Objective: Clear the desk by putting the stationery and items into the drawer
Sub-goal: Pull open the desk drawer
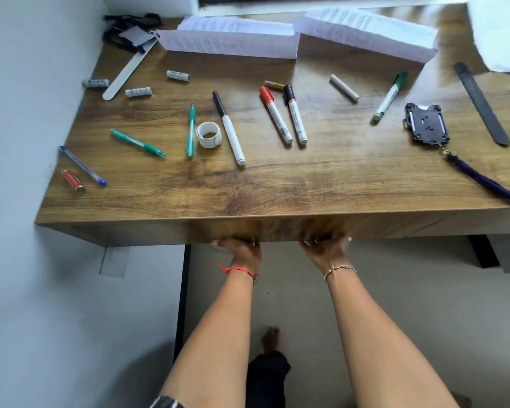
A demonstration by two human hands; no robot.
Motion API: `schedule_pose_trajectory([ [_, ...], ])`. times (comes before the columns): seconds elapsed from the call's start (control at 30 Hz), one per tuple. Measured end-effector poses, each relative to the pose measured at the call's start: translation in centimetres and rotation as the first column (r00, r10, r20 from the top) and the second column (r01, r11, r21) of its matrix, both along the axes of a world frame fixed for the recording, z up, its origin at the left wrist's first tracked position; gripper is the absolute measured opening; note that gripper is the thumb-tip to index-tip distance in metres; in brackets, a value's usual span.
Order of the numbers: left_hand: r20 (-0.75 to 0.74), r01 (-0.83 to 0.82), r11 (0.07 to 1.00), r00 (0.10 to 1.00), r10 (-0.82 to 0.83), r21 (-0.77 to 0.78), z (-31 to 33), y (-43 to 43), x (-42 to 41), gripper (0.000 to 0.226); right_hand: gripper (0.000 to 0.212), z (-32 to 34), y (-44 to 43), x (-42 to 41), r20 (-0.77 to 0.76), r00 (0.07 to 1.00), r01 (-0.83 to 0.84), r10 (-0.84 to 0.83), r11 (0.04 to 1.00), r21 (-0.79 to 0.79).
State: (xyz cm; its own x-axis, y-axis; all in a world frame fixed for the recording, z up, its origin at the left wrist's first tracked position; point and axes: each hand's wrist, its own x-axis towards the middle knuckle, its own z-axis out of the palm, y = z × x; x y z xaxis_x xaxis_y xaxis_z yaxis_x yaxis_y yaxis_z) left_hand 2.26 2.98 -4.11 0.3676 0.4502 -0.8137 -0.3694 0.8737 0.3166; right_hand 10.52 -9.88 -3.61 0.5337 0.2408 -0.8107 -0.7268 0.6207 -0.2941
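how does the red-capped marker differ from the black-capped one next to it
The red-capped marker has a red cap; the black-capped marker a black one. The red-capped marker slants more, cap leftward; the black-capped marker lies straighter. Both have white bodies and lie on the desk, caps away.

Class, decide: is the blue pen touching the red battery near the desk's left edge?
Apart. The head view shows a strip of bare desk between the blue pen and the red battery.
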Motion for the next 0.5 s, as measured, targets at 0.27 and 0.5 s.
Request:
schedule_pose_trajectory([
  [0.27,-0.062,0.009,1.0,0.998,-0.008,0.005,0.4,-0.4,0.3,0.087,0.066,-0.6,0.3,0.2,-0.046,0.994,0.096,-0.096,0.995,-0.021],
  [0.5,-0.017,0.056,0.998,0.998,-0.057,-0.017,-0.8,0.7,-0.6,0.068,0.044,-0.5,-0.3,0.0,-0.011,1.0,0.028,-0.029,0.998,-0.063],
])
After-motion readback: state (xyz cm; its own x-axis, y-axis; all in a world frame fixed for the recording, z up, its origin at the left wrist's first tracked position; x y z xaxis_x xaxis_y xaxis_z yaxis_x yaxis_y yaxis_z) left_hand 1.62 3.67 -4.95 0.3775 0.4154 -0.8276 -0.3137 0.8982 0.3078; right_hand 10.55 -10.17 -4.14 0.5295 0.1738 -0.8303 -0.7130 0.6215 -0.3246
